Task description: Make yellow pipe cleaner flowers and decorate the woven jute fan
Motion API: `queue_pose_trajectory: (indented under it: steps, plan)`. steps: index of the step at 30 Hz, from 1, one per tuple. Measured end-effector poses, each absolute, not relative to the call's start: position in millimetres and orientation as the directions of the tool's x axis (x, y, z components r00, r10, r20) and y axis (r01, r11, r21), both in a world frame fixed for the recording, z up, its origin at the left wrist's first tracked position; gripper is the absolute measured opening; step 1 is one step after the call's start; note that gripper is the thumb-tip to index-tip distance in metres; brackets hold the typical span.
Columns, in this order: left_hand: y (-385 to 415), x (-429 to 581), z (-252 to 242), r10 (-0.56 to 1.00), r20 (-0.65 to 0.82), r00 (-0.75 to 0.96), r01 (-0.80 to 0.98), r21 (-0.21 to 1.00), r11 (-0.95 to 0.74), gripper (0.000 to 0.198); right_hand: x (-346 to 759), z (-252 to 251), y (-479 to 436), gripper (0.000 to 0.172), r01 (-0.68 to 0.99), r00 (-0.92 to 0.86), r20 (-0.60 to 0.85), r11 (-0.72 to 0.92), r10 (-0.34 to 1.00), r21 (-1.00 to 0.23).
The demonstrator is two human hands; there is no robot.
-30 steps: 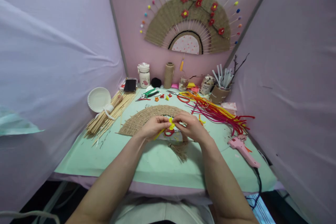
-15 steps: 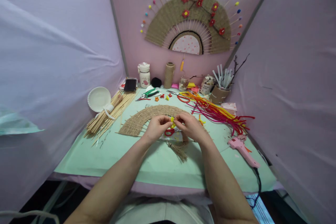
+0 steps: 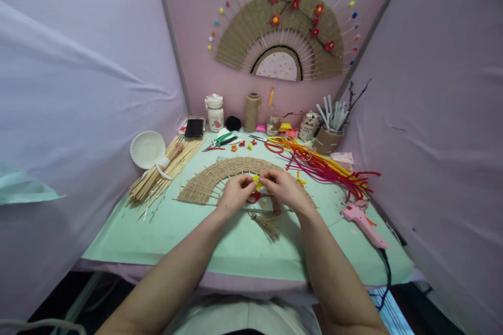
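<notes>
Between my fingertips is a small yellow pipe-cleaner flower (image 3: 257, 182), pinched from both sides. My left hand (image 3: 237, 193) grips its left side, and my right hand (image 3: 282, 187) holds it from the right. Under my hands lies a woven twine fan (image 3: 204, 183) with thin stick ribs, its right part partly covered by my right hand. The red handle of a pair of scissors (image 3: 253, 197) shows on the fan's lower middle. A twine tassel (image 3: 265, 227) hangs toward me from the fan's base.
Yellow, orange and magenta pipe cleaners (image 3: 322, 165) lie right, above a pink glue gun (image 3: 363, 224). Bamboo sticks (image 3: 165, 170) and a white paper bowl (image 3: 148, 149) are left. Behind the fan are green-handled pliers (image 3: 225, 139), small flowers (image 3: 241, 144) and a twine spool (image 3: 252, 112).
My fingers have shifted slightly around the yellow flower, and more of its petals show between them. The whole view has moved a little; the tabletop things stay put.
</notes>
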State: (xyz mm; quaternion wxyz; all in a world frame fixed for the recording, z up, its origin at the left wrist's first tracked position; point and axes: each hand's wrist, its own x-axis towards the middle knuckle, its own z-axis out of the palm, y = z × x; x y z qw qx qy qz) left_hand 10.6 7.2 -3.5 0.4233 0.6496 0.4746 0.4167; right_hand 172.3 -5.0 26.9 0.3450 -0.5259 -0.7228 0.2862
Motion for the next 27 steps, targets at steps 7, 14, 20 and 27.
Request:
queue_pose_trajectory:
  steps: [7, 14, 20, 27]
  plan:
    - [4, 11, 0, 0.955, 0.179, 0.238, 0.291, 0.924, -0.246, 0.020, 176, 28, -3, 0.020, 0.513, -0.187, 0.072, 0.160, 0.980, -0.843]
    - [4, 9, 3, 0.941, 0.089, 0.328, 0.178, 0.972, -0.154, 0.024, 178, 22, -2, 0.013, 0.323, -0.208, -0.004, 0.065, 0.978, -0.944]
    - [6, 6, 2, 0.894, -0.054, 0.445, -0.022, 0.997, 0.071, 0.024, 185, 21, 0, 0.016, 0.280, -0.320, -0.017, 0.078, 0.947, -0.957]
    - [9, -3, 12, 0.712, -0.241, 0.659, -0.251, 0.822, 0.511, 0.018, 173, 33, -7, 0.010, 0.403, -0.389, 0.407, 0.550, 0.827, -0.732]
